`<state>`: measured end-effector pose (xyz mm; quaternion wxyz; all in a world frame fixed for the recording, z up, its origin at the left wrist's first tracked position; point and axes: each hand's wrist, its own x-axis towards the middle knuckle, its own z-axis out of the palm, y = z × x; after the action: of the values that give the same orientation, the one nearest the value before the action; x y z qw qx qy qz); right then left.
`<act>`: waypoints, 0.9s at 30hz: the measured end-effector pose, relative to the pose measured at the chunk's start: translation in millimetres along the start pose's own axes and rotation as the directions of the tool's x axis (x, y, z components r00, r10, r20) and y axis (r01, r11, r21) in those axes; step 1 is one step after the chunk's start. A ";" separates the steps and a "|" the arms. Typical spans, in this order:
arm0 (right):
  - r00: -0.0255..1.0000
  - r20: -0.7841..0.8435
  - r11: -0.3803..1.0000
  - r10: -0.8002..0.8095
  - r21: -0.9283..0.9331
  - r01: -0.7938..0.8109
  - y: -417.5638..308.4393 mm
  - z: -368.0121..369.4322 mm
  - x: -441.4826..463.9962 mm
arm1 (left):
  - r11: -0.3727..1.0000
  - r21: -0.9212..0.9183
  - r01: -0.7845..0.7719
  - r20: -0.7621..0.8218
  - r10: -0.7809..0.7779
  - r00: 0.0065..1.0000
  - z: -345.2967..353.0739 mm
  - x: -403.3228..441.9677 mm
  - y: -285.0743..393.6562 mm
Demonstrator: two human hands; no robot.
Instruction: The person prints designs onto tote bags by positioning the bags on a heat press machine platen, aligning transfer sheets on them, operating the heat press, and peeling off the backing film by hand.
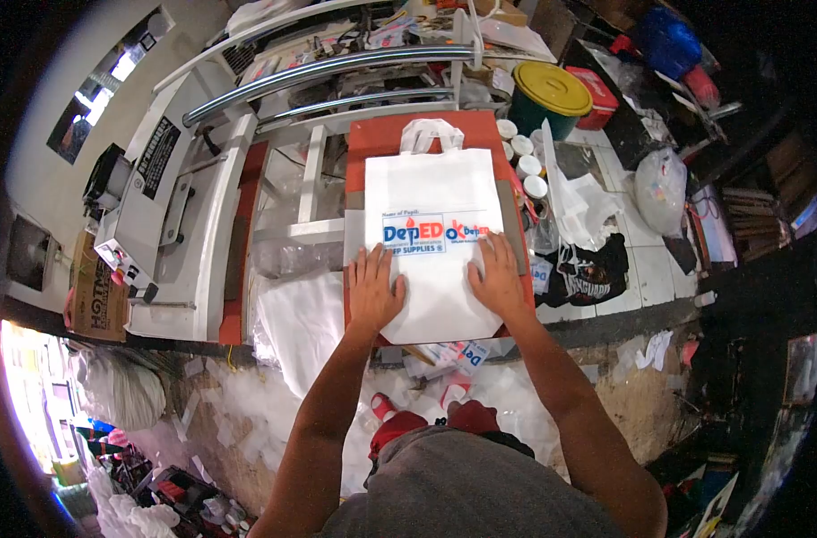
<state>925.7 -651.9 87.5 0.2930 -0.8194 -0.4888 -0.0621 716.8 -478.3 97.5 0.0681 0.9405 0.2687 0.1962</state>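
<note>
A white tote bag [426, 309] lies flat on a red press board [370, 137], its handles pointing away from me. Blue and red "DepED" lettering is printed across its middle. My left hand [377, 285] rests flat on the bag's left edge, fingers stretched forward beside the print. On the opposite edge, my right hand [498, 276] lies flat with its fingers apart, just below the right end of the lettering. Neither hand grips anything.
To the left stands a heat press machine [162, 193] with metal rails [328, 67]. Several white-lidded jars [528, 166] and a green bucket with a yellow lid [553, 87] are at the right. A black printed cloth [587, 273] lies nearby. White scraps cover the floor [247, 421].
</note>
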 end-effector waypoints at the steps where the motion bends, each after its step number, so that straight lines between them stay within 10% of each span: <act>1: 1.000 0.000 1.000 -0.002 0.000 0.002 -0.3 0.0 0.3 | 1.000 0.000 0.001 -0.002 -0.001 1.000 0.2 0.1 -0.3; 17: 0.977 -0.212 0.990 -0.014 -0.140 -0.016 17.7 -50.2 -21.1 | 0.994 -0.109 -0.031 -0.191 0.010 0.982 -86.4 -16.7 -26.5; 21: 0.920 -0.246 0.936 0.306 0.255 -0.243 48.3 -95.1 -99.1 | 0.989 0.031 0.147 -0.378 -0.125 0.917 -162.2 -43.8 -159.2; 27: 0.784 -0.156 0.757 0.601 -0.202 -0.621 175.3 -85.2 -314.1 | 0.630 0.266 0.730 -0.472 -0.575 0.668 -260.3 -76.6 -329.2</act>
<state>926.7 -999.5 -38.0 0.2147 -0.9600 -0.1708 -0.0553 394.0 -234.6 232.9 -0.1236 0.7151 0.6399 0.2527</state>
